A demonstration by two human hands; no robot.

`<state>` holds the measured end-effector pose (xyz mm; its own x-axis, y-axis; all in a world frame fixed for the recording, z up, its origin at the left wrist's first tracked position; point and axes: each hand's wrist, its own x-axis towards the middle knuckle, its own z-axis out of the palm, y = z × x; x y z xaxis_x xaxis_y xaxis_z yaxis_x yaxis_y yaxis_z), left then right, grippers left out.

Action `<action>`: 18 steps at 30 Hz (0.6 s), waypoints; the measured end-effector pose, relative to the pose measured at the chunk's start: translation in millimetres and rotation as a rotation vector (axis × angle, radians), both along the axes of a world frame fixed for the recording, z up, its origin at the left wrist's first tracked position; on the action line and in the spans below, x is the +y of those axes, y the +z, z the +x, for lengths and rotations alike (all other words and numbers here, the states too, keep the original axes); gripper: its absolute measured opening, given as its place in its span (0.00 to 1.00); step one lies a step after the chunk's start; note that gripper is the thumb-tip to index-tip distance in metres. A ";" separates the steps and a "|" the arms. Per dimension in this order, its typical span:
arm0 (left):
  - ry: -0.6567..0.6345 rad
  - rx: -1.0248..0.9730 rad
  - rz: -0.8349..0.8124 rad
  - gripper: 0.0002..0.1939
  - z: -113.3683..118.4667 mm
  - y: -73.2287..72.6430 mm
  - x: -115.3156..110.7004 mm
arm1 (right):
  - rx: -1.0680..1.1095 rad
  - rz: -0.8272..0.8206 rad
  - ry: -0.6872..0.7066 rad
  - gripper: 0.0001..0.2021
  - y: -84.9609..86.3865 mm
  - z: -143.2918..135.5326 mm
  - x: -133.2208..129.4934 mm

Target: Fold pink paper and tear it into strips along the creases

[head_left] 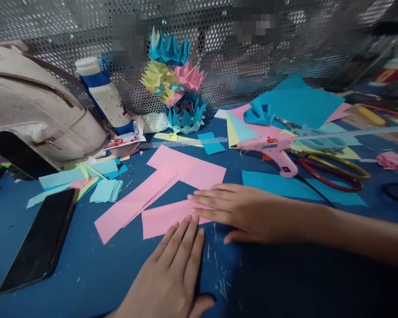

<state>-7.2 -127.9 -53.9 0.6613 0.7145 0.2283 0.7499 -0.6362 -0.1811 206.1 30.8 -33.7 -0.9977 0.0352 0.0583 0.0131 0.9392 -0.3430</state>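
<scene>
A pink paper strip lies flat on the blue table in front of me. My right hand rests palm down over its right end, fingers stretched out to the left. My left hand lies flat, with its fingertips at the strip's near edge and close to the right fingertips. The part of the strip beneath the right hand is hidden. Just beyond, more pink paper strips overlap a wider pink sheet. Both hands have their fingers extended.
A black phone lies at left, near stacked light-blue paper pieces. On the right are a pink glue gun, red-and-yellow-handled scissors and blue paper. Folded paper flowers, a bottle and a backpack stand behind.
</scene>
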 end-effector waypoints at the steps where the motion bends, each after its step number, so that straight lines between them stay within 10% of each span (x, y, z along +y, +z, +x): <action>1: -0.005 0.005 -0.004 0.36 -0.9 -0.7 0.4 | 0.012 -0.016 0.012 0.32 -4.8 -2.8 0.7; 18: -0.013 0.057 -0.009 0.39 -10.5 -9.0 2.5 | -0.029 -0.031 0.028 0.31 -12.3 -6.3 9.0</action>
